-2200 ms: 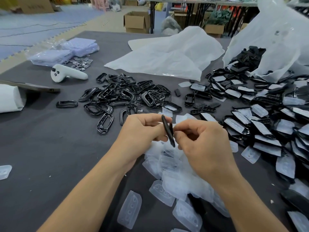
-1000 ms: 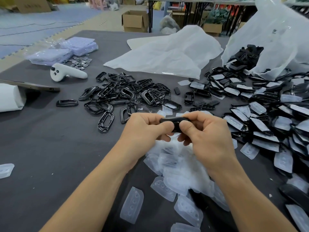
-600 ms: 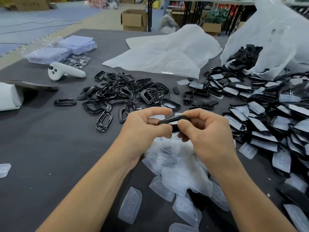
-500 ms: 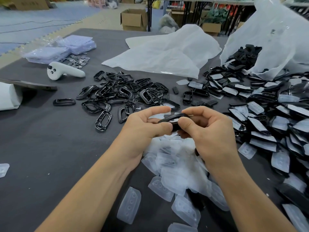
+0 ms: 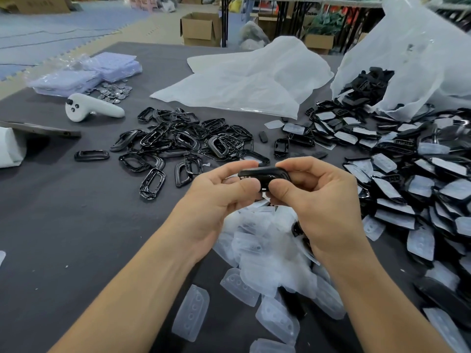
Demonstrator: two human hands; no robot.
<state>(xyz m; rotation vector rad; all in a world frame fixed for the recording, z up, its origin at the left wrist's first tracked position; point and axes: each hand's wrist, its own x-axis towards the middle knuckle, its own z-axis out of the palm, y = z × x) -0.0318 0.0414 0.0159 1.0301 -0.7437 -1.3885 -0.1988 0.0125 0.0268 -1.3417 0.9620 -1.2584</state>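
A black plastic shell (image 5: 265, 173) is held flat between both hands above the dark table (image 5: 63, 225). My left hand (image 5: 219, 197) pinches its left end between thumb and forefinger. My right hand (image 5: 316, 197) pinches its right end the same way, with the other fingers curled beneath. Under the hands lies a heap of clear rubber pads (image 5: 265, 250). A pile of black plastic frames (image 5: 186, 143) sits further back, to the left of centre.
Several black shells with clear pads (image 5: 413, 184) cover the right side. A white plastic bag (image 5: 418, 59) spills black parts at the back right. A crumpled white sheet (image 5: 249, 80) lies at the back. A white controller (image 5: 89, 110), metal discs (image 5: 112, 91) and wrapped packets (image 5: 86, 75) sit back left.
The shell went from standing on edge between my fingers to lying flat. Both hands have since risen slightly and keep pinching its two ends.
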